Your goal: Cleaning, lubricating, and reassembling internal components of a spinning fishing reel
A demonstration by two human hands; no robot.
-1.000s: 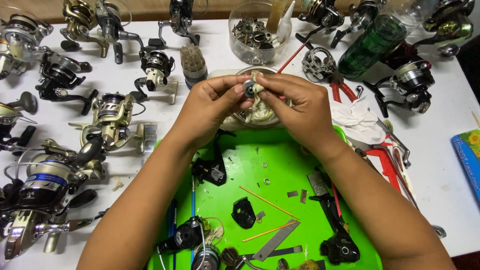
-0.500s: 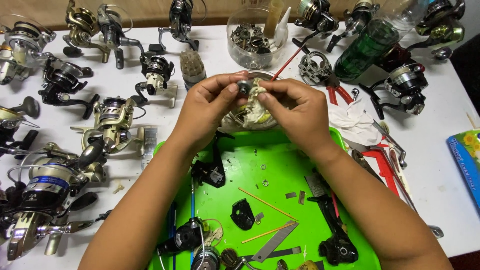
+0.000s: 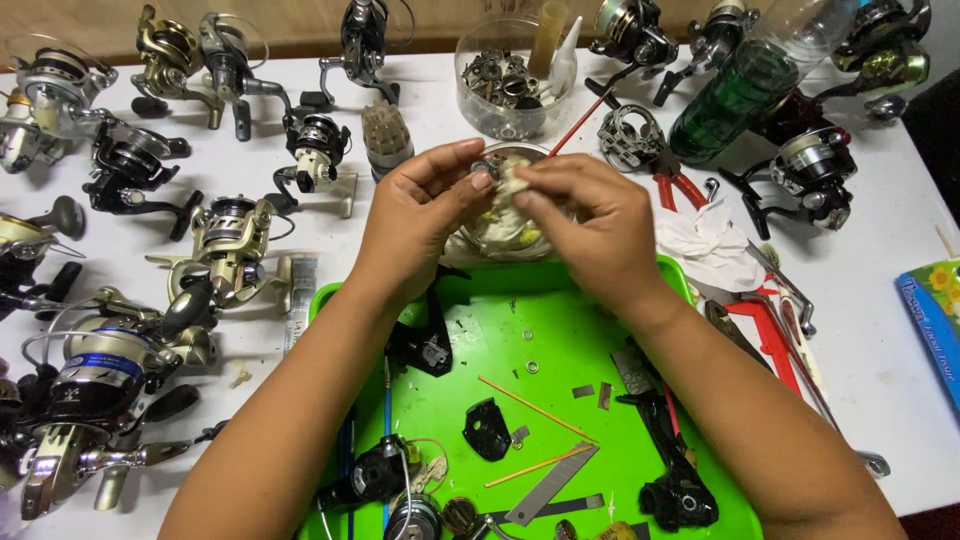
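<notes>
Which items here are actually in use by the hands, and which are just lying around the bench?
In use:
left hand and right hand, pinching a small metal part and a pale wad over the shallow glass dish

Lying about:
fishing reels on the white table
green tray of loose parts
clear tub of parts
green bottle
red pliers

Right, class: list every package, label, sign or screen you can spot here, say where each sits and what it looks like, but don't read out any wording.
Blue package: right edge of the white table, cut off by the frame; flat, blue with yellow flowers and pale lettering.
Blue label band: around the spool of a silver fishing reel at the left, beside the green tray; curved, blue with small pale print.
No signs or screens in view.
</notes>
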